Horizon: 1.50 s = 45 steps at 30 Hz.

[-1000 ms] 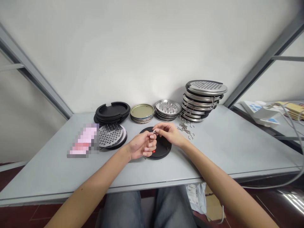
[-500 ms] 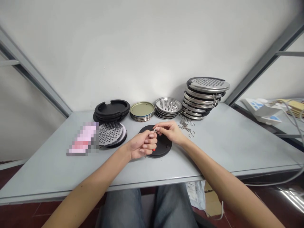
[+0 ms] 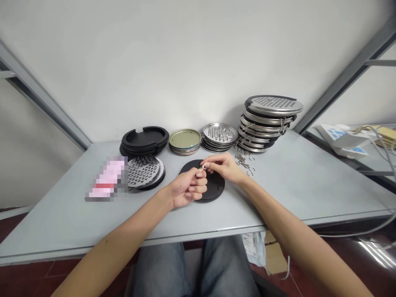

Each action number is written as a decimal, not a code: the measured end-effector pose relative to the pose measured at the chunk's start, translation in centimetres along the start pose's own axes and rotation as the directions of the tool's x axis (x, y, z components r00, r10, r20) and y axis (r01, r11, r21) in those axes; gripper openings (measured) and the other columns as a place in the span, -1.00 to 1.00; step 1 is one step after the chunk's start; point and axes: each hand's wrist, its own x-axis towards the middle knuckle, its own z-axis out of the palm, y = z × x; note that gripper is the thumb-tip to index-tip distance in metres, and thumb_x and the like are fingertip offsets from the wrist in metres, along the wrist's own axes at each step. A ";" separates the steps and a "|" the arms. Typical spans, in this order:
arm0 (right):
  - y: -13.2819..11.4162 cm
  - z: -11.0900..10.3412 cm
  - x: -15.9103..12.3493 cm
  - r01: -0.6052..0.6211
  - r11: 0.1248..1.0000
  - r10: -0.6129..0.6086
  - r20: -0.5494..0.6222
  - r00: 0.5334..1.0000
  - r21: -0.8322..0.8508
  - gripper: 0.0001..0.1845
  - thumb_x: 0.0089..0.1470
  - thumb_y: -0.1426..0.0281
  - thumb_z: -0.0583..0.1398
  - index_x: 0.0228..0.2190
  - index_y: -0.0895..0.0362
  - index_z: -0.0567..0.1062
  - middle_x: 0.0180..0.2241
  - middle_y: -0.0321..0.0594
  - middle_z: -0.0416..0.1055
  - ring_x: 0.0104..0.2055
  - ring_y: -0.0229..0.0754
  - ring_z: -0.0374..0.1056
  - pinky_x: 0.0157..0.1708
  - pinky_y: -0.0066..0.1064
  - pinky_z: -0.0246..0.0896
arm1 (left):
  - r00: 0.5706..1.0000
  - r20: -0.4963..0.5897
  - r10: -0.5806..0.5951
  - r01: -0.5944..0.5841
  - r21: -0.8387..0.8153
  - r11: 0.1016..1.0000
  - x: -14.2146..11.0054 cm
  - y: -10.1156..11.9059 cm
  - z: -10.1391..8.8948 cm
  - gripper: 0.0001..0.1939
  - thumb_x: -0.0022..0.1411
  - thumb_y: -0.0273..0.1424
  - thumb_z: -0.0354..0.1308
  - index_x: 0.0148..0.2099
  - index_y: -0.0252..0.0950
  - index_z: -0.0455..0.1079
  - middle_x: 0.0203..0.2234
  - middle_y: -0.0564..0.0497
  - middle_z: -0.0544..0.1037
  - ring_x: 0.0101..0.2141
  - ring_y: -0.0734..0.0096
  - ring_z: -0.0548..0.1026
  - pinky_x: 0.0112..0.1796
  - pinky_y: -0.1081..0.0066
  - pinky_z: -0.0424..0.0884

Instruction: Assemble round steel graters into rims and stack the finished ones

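Both hands meet over a black round disc [image 3: 213,190] lying on the grey table [image 3: 293,185]. My left hand [image 3: 187,189] is curled closed, and its fingertips pinch a small metal clip [image 3: 203,167]. My right hand [image 3: 223,167] is closed too, pinching the same small metal clip from the right side. A loose pile of metal rings and clips [image 3: 244,163] lies just right of my right hand.
Along the back stand a stack of black discs [image 3: 144,139], a stack of shallow tins [image 3: 185,141], a stack of perforated metal plates [image 3: 219,136] and a tall stack of assembled graters [image 3: 268,123]. A perforated plate [image 3: 144,172] lies left, beside a blurred pink object [image 3: 108,181].
The view has shifted slightly; my hands stay together over the black disc, still working the small metal clip. The red spot under my left hand no longer shows.
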 end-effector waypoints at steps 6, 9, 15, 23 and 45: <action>-0.3 -0.2 -0.1 0.021 0.999 -0.020 0.041 0.999 -0.029 -0.72 -0.03 0.23 0.29 -0.31 0.16 0.62 -0.46 -0.19 0.52 -0.49 -0.27 0.33 -0.42 -0.38 0.33 | 1.000 -0.019 0.010 -0.009 0.029 1.000 -0.2 0.3 0.4 -0.74 0.29 -0.41 -0.03 -0.46 -0.27 0.06 -0.70 0.25 -0.04 -0.76 0.67 -0.03 -0.79 0.68 -0.13; -0.5 0.0 -0.3 0.055 0.995 -0.054 0.006 0.999 -0.085 -0.72 -0.02 0.23 0.28 -0.32 0.17 0.62 -0.46 -0.19 0.52 -0.47 -0.24 0.35 -0.40 -0.36 0.34 | 0.998 -0.054 0.027 -0.024 0.064 0.998 -0.3 0.2 0.6 -0.75 0.28 -0.40 -0.02 -0.46 -0.26 0.05 -0.70 0.25 -0.05 -0.76 0.67 -0.05 -0.79 0.68 -0.13; -0.4 0.4 -0.5 0.094 0.988 -0.100 -0.040 0.994 -0.121 -0.76 -0.02 0.27 0.26 -0.37 0.17 0.62 -0.47 -0.20 0.52 -0.49 -0.25 0.34 -0.42 -0.37 0.32 | 0.987 -0.132 0.086 -0.065 0.161 0.985 -0.2 -0.2 0.9 -0.79 0.24 -0.46 -0.09 -0.47 -0.26 0.05 -0.70 0.25 -0.03 -0.76 0.68 -0.06 -0.78 0.68 -0.14; 0.1 0.9 -0.6 0.067 0.993 -0.075 -0.085 0.994 -0.093 -0.77 -0.03 0.28 0.26 -0.38 0.18 0.61 -0.48 -0.20 0.51 -0.49 -0.25 0.32 -0.42 -0.36 0.32 | 0.984 -0.156 0.089 -0.065 0.152 0.986 0.0 -0.2 0.7 -0.80 0.21 -0.47 -0.06 -0.47 -0.26 0.05 -0.69 0.25 -0.04 -0.76 0.68 -0.05 -0.78 0.69 -0.14; 0.8 0.6 -0.1 -0.002 0.999 0.007 -0.113 0.994 0.039 -0.72 -0.11 0.25 0.32 -0.40 0.22 0.62 -0.57 -0.24 0.46 -0.55 -0.31 0.26 -0.47 -0.40 0.27 | 0.927 -0.370 -0.060 0.092 0.068 0.993 1.1 1.8 2.5 -0.70 0.34 -0.45 -0.20 -0.49 -0.27 0.04 -0.70 0.26 -0.08 -0.81 0.73 -0.04 -0.83 0.69 -0.15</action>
